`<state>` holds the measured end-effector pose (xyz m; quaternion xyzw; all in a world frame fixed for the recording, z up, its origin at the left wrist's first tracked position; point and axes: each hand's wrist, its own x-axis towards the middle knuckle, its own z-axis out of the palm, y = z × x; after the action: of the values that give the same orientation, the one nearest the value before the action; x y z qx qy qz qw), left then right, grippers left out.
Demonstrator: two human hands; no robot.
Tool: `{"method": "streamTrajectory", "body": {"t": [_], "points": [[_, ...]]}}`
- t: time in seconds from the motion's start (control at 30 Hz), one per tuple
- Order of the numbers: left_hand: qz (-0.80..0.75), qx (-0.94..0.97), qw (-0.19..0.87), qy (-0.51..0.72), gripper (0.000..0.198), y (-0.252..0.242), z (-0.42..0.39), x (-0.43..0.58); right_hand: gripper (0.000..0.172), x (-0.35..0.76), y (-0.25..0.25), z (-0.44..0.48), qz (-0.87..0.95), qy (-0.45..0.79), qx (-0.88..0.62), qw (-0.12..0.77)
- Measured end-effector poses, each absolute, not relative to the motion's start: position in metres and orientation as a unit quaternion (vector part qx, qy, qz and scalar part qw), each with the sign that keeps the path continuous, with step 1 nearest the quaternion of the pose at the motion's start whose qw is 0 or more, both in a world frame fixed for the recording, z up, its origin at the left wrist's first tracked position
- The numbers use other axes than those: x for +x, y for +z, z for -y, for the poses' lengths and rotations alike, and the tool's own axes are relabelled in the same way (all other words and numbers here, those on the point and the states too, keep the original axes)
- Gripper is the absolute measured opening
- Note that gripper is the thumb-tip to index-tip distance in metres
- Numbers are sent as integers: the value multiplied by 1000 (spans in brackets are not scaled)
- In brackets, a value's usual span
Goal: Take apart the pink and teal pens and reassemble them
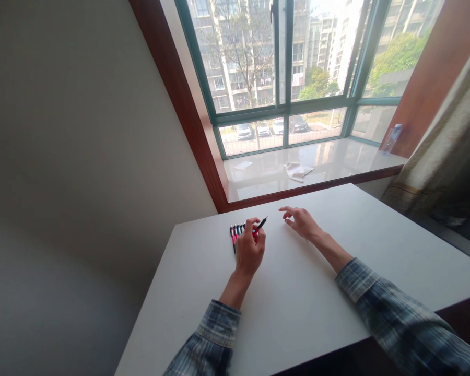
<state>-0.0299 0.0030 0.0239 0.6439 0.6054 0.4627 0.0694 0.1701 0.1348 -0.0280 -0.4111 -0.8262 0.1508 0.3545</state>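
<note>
White table, cloth beyond: left hand, gripping a pen, partly hides other pens; right hand unclenched.

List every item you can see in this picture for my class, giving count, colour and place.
Table: one, white, by the window
Held pen: one, red and black, in the left hand
Row of pens: several, partly hidden, red, black and teal visible, on the table
Wall: one, grey, left
Trim: red-brown, around the window
Window: one, green-framed, beyond the table
Sill: one, white, below the window
Paper: one, white, sill
Cloth: one, whitish, sill
Bottle: one, clear, sill's right end
Curtain: one, beige, right
Cars: four, three white, one dark, outside
Trees: several, green or bare, outside
Buildings: several, pale, outside
Sleeves: two, blue check, on both arms
Left hand: one, bare, over the table
Right hand: one, bare, over the table
</note>
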Motion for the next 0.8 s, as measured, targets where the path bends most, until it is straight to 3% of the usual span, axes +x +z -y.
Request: {"method": "streamTrajectory", "body": {"t": [0.33,0.6,0.63,0.8], "points": [[-601,647,77,462,14,21,-4,-32,48,171,-27,-135,820,155,-422,353],[-588,652,82,472,14,19,-8,-36,8,157,5,-106,765,242,-395,446],[-584,656,77,471,13,19,-8,-36,10,154,10,-100,764,276,-378,444],[-566,681,72,458,15,22,-7,-36,50,139,16,-79,739,431,-321,407]]}}
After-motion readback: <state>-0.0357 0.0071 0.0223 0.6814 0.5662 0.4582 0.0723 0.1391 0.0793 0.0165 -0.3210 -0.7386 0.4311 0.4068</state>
